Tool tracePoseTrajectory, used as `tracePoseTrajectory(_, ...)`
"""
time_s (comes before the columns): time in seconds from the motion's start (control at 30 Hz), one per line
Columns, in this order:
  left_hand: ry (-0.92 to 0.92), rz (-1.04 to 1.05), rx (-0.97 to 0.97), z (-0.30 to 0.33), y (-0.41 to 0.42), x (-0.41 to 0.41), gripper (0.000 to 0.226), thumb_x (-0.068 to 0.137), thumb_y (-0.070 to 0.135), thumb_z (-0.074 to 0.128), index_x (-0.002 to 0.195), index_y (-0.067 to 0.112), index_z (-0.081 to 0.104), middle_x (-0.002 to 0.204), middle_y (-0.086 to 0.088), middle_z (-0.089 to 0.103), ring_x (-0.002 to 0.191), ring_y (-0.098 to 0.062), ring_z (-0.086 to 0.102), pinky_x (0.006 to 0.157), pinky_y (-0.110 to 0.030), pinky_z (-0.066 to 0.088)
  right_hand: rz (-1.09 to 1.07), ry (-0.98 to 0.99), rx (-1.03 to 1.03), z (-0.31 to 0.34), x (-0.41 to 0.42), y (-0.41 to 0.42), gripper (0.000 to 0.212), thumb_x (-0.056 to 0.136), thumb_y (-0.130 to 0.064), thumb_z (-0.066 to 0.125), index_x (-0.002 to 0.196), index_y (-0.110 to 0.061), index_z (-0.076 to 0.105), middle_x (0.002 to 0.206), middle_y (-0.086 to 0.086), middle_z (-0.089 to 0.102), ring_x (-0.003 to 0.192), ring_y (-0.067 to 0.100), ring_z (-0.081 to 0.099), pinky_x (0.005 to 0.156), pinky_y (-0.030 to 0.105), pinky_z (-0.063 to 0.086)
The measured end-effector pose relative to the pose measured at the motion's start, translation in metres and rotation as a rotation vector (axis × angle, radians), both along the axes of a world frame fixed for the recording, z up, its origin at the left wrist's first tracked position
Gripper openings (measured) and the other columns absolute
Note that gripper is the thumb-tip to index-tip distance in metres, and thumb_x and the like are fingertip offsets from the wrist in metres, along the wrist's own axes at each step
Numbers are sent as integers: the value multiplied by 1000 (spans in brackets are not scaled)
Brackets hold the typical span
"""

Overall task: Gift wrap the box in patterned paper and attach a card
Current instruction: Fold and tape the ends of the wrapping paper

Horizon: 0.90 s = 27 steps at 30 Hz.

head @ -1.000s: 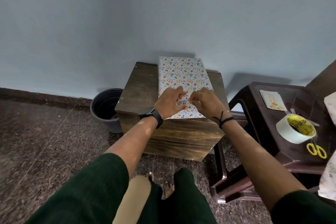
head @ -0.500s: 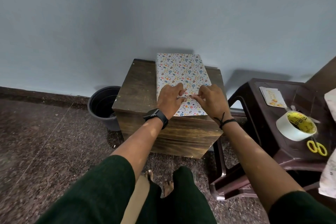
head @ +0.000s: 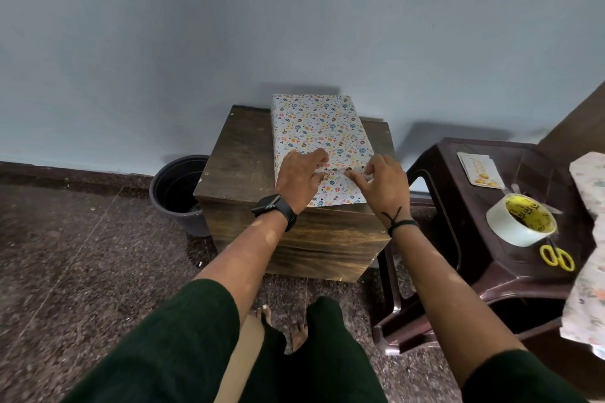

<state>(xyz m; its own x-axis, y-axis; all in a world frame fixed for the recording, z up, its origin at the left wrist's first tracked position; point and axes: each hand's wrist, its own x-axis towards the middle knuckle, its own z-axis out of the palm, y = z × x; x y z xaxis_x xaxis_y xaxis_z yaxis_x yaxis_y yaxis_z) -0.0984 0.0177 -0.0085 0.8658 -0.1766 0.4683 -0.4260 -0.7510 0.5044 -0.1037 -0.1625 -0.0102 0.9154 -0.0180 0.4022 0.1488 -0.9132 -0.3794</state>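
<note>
Wrapped box (head: pixel 319 131) lies on the wooden tabletop (head: pixel 242 154); left hand (head: pixel 299 178) and right hand (head: pixel 384 181) press fingertips on the paper fold at its near end. Tape roll (head: pixel 520 219), yellow scissors (head: pixel 556 258) and card (head: pixel 479 168) sit on the brown stool (head: pixel 458 206) to the right.

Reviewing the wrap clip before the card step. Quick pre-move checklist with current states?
1. Wrapped box sits flat on the wooden stand: ok.
2. Left hand presses the paper seam: ok.
3. Right hand fingers on the same seam: ok.
4. Seam taped down: cannot tell, hands cover it.
5. Tape roll and yellow scissors on the plastic stool by the right hand: ok.
6. Card attached to the box: not ok, it lies on the stool.
</note>
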Motion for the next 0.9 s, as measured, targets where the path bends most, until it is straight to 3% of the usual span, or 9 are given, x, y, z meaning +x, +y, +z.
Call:
tracePoseTrajectory(0.13, -40, 5, 73, -5, -4, 0, 26, 79, 3, 69, 101, 15, 74, 94, -4, 72, 85, -27, 64, 89, -41, 41, -43, 39, 103, 0, -7, 3, 28, 86, -37, 64, 84, -11, 52, 89, 4, 52, 78, 20, 50, 69, 36, 47)
tracePoseTrajectory(0.2, -6, 37, 118, -5, -5, -1, 27, 84, 5, 65, 107, 18, 72, 102, -3, 71, 94, -25, 64, 100, -43, 37, -18, 66, 135, -3, -14, -1, 16, 88, -25, 62, 89, -10, 56, 90, 5, 55, 82, 20, 53, 73, 38, 49)
tracePoseTrajectory(0.27, 38, 49, 146, -3, -10, -2, 29, 88, 6, 61, 111, 19, 70, 108, -3, 70, 99, -24, 62, 108, -41, 30, -72, 114, 204, 1, -26, -16, 11, 88, -20, 61, 92, -10, 58, 87, 3, 58, 78, 15, 54, 68, 28, 48)
tracePoseTrajectory(0.33, 79, 76, 162, -2, -9, -1, 31, 89, 5, 59, 114, 19, 69, 111, -4, 68, 103, -24, 61, 112, -40, 26, -134, 161, 263, 6, -35, -34, 10, 88, -18, 61, 93, -9, 59, 80, 0, 58, 70, 8, 51, 57, 13, 37)
tracePoseTrajectory(0.67, 82, 64, 94, -8, -11, 2, 30, 87, 0, 59, 110, 15, 71, 110, -10, 69, 101, -30, 62, 114, -46, 22, -527, -60, 319, 63, -86, -174, 12, 83, -15, 66, 92, -9, 69, 91, 9, 71, 81, 17, 61, 77, 25, 43)
tracePoseTrajectory(0.9, 62, 64, 73, -10, -12, 0, 27, 87, -1, 61, 108, 11, 72, 109, -13, 69, 100, -32, 63, 112, -48, 23, -419, 288, 9, 73, -110, -240, 20, 81, -6, 65, 99, -8, 72, 99, 11, 69, 93, 26, 64, 83, 30, 46)
